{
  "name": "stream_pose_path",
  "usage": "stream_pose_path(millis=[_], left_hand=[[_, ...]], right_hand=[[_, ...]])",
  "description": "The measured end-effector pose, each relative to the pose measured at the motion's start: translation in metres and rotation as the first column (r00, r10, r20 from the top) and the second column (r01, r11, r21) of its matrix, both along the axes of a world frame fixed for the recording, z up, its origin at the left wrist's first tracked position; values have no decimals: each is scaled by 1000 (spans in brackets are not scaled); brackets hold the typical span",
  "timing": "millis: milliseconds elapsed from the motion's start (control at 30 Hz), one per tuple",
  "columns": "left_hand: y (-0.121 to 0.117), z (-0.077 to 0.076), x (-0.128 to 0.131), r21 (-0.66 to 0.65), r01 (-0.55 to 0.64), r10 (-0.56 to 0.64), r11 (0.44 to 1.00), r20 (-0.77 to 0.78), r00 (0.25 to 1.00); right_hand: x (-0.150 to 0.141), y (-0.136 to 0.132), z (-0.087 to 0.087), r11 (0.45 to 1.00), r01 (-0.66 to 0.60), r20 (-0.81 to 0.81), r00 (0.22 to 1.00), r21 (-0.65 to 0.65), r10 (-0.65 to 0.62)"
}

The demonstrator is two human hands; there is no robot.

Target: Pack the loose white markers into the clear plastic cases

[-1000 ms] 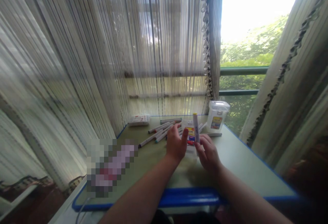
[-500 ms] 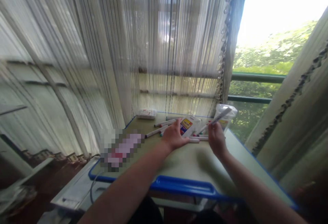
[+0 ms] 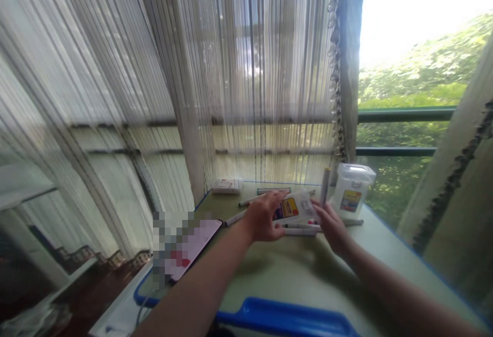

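Observation:
My left hand is wrapped around a clear plastic marker box with a yellow, red and blue label. The box is tilted onto its side, one end pointing right. In my right hand, close to that end, a white marker with a yellow tip stands nearly upright. Whether the right fingertips touch the box, I cannot tell. Several loose markers lie on the table under and around the box. Parts of them are hidden by my left hand.
A second clear box with a lid and label stands at the back right. A flat clear case lies at the back left. To the left is a partly blurred phone. The table has a blue front ledge. Curtains hang behind.
The box has gone from upright to tilted on its side in my left hand. My right hand swung the marker right, then came back toward the box. The camera view has shifted.

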State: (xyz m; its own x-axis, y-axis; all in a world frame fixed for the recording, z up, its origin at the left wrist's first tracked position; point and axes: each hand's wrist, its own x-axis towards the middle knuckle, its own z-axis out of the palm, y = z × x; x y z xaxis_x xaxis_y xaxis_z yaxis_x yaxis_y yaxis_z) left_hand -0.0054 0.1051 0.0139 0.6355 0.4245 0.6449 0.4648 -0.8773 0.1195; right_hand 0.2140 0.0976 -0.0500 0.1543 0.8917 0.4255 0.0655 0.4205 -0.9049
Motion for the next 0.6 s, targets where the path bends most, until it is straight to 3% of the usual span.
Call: stream_pose_path(millis=[67,200,333,433,533,600], left_hand=[[-1,0,11,-10,1,-1,1000,-6,1000],[-4,-9,27,31,32,-30,999,-73,997],[0,-19,21,53,-90,92,995,-29,995],[9,-24,11,95,-88,92,992,-37,995],[16,-29,5,139,-109,93,984,115,989],[19,-32,5,142,-120,77,983,276,958]], right_hand=[[-6,-8,5,999,-11,53,999,32,9],[-12,-11,8,975,77,116,988,207,-102],[-14,-8,4,954,101,193,968,281,-159],[-14,-10,1,919,127,296,922,374,-248],[-11,-16,2,844,200,315,865,498,-391],[-7,-20,5,877,151,367,866,455,-339]])
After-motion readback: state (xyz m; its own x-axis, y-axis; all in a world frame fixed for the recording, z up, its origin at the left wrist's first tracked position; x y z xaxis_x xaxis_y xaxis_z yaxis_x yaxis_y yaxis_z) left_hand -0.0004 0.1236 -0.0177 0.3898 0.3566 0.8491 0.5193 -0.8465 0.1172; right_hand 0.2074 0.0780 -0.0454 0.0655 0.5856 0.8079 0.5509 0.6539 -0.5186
